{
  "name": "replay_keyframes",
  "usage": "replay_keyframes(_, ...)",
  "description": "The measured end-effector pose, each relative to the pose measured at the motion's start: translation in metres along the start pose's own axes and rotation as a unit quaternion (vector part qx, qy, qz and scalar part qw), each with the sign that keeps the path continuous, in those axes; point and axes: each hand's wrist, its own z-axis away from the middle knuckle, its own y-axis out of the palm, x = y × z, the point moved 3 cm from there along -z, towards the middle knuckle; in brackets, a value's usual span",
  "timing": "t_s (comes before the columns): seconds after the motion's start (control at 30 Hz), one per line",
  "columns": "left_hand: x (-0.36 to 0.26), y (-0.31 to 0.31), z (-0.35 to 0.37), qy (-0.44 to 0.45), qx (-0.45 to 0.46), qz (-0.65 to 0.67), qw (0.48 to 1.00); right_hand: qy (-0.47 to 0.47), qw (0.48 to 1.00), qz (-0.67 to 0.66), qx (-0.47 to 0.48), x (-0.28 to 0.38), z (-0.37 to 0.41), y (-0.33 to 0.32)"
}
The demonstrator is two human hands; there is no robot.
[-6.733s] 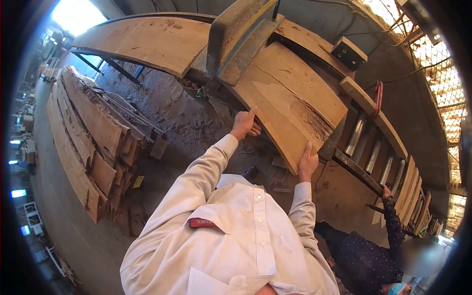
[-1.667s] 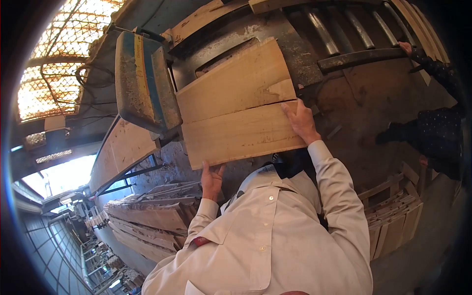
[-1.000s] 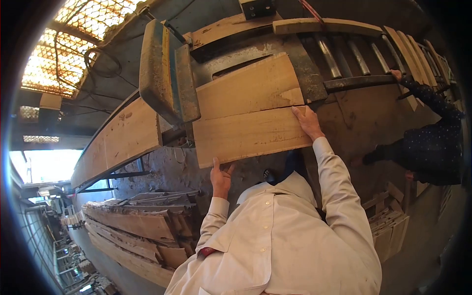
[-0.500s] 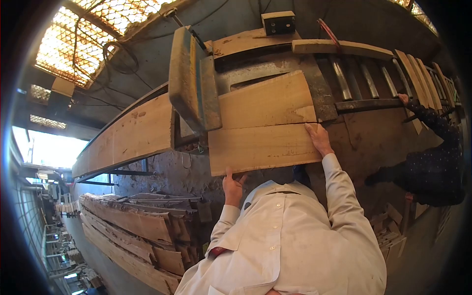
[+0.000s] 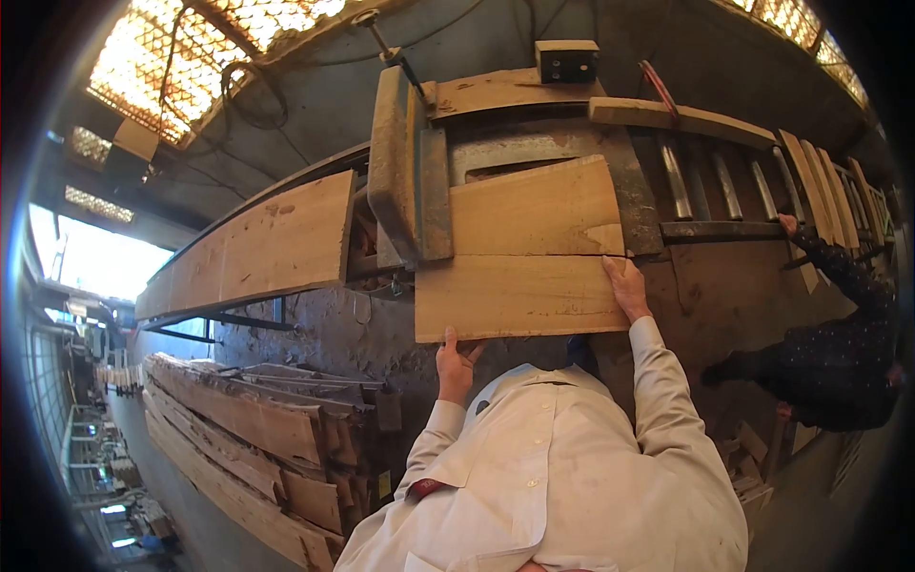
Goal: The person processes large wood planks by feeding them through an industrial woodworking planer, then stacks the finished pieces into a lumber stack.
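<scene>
My left hand (image 5: 455,366) grips the near edge of a wide light board (image 5: 524,296) at its left part, thumb on top and fingers beneath. At the board's right end, my right hand (image 5: 626,288) holds the corner. This board lies flat against a second board (image 5: 538,210), with a thin dark seam between them. The second board rests on the metal machine table (image 5: 640,205), beside an upright metal guard (image 5: 393,162) on the left.
A long plank (image 5: 257,234) lies on the stand at left. Rough boards (image 5: 238,415) are stacked below it. Metal rollers (image 5: 724,181) extend right, where another person in dark clothes (image 5: 829,353) has a hand on the frame. A wooden bar (image 5: 681,114) lies behind.
The view has shifted, so the machine and boards appear slightly lower and to the right. Both hands keep their hold on the near board, which stays beside the second one.
</scene>
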Motion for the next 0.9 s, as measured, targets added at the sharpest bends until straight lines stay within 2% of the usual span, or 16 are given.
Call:
replay_keyframes(0.4,-0.013,-0.011,-0.003,-0.019,0.04,0.003,0.999,0.023,0.999,0.024,-0.014,0.001,-0.001,-0.001)
replay_keyframes(0.53,-0.026,-0.03,-0.01,0.051,-0.003,-0.006,0.999,0.012,1.0,0.003,-0.027,-0.004,-0.001,0.001)
replay_keyframes(0.63,-0.035,-0.043,-0.02,0.078,-0.045,-0.065,0.994,0.033,0.996,0.066,-0.047,-0.01,-0.004,0.001)
replay_keyframes(0.7,-0.031,-0.051,-0.026,0.118,-0.03,-0.074,0.99,0.045,0.995,0.075,-0.046,-0.01,0.0,-0.003)
replay_keyframes(0.9,-0.041,-0.034,-0.013,0.121,0.002,-0.13,0.984,0.055,0.997,0.055,-0.024,-0.018,-0.001,-0.006)
